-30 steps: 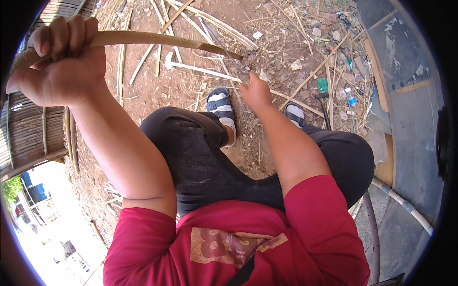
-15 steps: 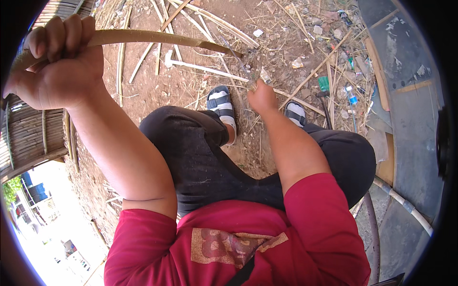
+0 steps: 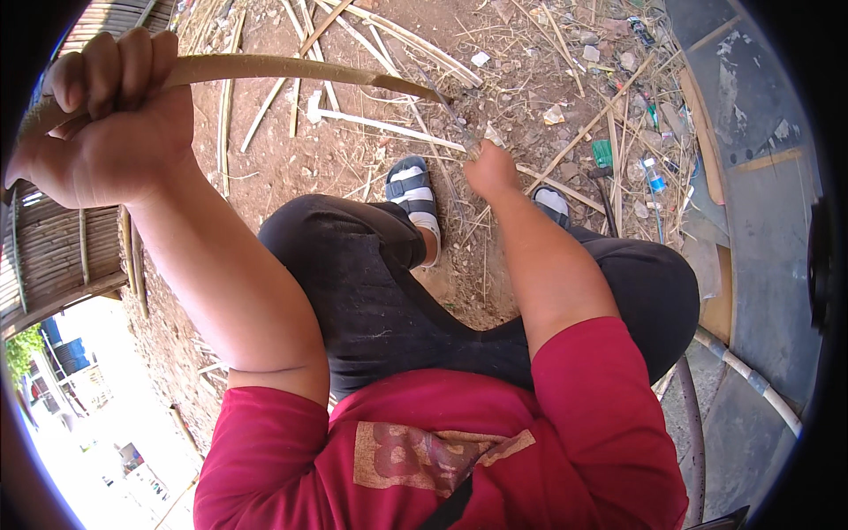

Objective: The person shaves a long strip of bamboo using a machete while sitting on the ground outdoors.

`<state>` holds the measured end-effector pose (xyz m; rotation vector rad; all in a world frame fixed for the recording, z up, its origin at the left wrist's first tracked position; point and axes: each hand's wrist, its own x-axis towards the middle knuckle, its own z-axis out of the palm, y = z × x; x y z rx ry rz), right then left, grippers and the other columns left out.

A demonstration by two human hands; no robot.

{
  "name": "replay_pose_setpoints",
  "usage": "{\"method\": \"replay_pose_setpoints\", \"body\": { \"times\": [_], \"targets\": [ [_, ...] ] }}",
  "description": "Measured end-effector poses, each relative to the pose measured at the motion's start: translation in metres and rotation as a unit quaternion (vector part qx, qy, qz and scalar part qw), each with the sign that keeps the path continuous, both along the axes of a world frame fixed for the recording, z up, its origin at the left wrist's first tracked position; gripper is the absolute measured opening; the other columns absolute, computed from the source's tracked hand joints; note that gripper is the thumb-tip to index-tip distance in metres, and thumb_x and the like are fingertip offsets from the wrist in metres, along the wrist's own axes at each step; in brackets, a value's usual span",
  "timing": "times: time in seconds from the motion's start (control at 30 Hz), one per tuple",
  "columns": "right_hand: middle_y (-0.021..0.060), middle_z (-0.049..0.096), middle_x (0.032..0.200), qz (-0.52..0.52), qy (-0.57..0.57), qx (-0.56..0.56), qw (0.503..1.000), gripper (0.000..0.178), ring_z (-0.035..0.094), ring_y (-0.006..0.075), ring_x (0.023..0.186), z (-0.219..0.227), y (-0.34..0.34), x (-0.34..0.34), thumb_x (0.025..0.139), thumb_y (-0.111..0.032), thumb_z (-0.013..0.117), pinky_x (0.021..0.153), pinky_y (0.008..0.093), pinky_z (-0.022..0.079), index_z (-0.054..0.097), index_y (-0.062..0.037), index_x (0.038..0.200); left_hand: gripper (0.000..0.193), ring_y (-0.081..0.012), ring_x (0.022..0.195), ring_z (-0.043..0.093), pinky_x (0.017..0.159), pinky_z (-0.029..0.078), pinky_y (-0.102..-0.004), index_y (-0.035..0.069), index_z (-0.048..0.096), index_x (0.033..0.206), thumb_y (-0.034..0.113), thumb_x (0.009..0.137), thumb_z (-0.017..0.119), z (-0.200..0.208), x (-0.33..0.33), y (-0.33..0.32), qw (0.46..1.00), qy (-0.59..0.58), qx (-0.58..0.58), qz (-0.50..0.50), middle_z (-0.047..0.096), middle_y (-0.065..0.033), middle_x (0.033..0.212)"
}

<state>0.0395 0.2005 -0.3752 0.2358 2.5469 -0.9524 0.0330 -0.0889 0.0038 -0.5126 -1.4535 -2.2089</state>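
Above our knees, our left hand [image 3: 110, 124] is clenched around a bamboo strip [image 3: 291, 71], while our right hand [image 3: 490, 168] is closed, pinching its thin far end.

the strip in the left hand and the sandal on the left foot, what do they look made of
The strip: probably split bamboo or cane, a dry tan matte surface with lengthwise fibres, bent in a curve from the left hand. The sandal: likely rubber or foam with synthetic straps, dull dark and white bands; too small for certainty.
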Motion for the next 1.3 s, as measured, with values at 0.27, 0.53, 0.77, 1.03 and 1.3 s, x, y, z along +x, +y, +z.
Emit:
{"method": "replay_pose_setpoints", "body": {
  "times": [0.27, 0.53, 0.77, 1.03, 1.3],
  "targets": [
    [0.0252, 0.071, 0.109, 0.027, 0.108, -0.068, 0.991, 0.043, 0.068, 0.0422, 0.106, 0.024, -0.023, 0.002, 0.084, -0.024, 0.071, 0.090, 0.0501, 0.054, 0.062, -0.0057, 0.122, 0.055, -0.0154, 0.052, 0.020, 0.056, 0.015, -0.0343, 0.016, 0.039, 0.060, 0.064, 0.078, 0.056, -0.003, 0.010, 0.035, 0.997, 0.010, -0.001, 0.079, 0.024, 0.0001, 0.054],
    [0.0242, 0.070, 0.114, 0.006, -0.025, 0.062, 0.998, 0.044, 0.068, 0.0414, 0.107, -0.026, 0.005, 0.005, 0.086, -0.024, 0.070, 0.091, 0.0504, 0.054, 0.060, -0.0036, 0.124, 0.056, -0.0153, 0.052, 0.020, 0.056, 0.015, -0.0340, 0.016, 0.040, 0.059, 0.065, 0.079, 0.056, -0.005, 0.005, 0.028, 0.999, 0.032, -0.021, 0.011, 0.026, 0.0001, 0.054],
    [0.0236, 0.071, 0.112, 0.015, 0.052, -0.020, 0.998, 0.049, 0.068, 0.0416, 0.106, 0.010, -0.009, 0.008, 0.085, -0.024, 0.071, 0.091, 0.0503, 0.054, 0.060, -0.0035, 0.128, 0.051, -0.0149, 0.052, 0.018, 0.056, 0.015, -0.0342, 0.016, 0.040, 0.059, 0.060, 0.078, 0.056, -0.006, 0.006, 0.034, 0.995, 0.013, -0.008, 0.100, 0.025, -0.0004, 0.054],
    [0.0224, 0.072, 0.110, -0.010, -0.040, 0.054, 0.998, 0.048, 0.068, 0.0411, 0.106, -0.030, 0.004, 0.008, 0.084, -0.027, 0.071, 0.092, 0.0483, 0.054, 0.061, -0.0041, 0.125, 0.053, -0.0147, 0.053, 0.018, 0.056, 0.015, -0.0339, 0.015, 0.040, 0.061, 0.063, 0.081, 0.052, -0.009, 0.002, 0.019, 0.997, 0.047, -0.020, 0.063, 0.026, -0.0009, 0.054],
    [0.0244, 0.070, 0.116, 0.031, 0.024, -0.023, 0.999, 0.046, 0.067, 0.0419, 0.110, 0.018, -0.009, 0.008, 0.087, -0.022, 0.070, 0.097, 0.0494, 0.052, 0.060, -0.0035, 0.127, 0.059, -0.0144, 0.054, 0.018, 0.056, 0.015, -0.0337, 0.014, 0.039, 0.061, 0.068, 0.082, 0.050, -0.007, 0.006, 0.016, 0.996, 0.023, 0.000, 0.088, 0.024, -0.0010, 0.054]
  ]
}}
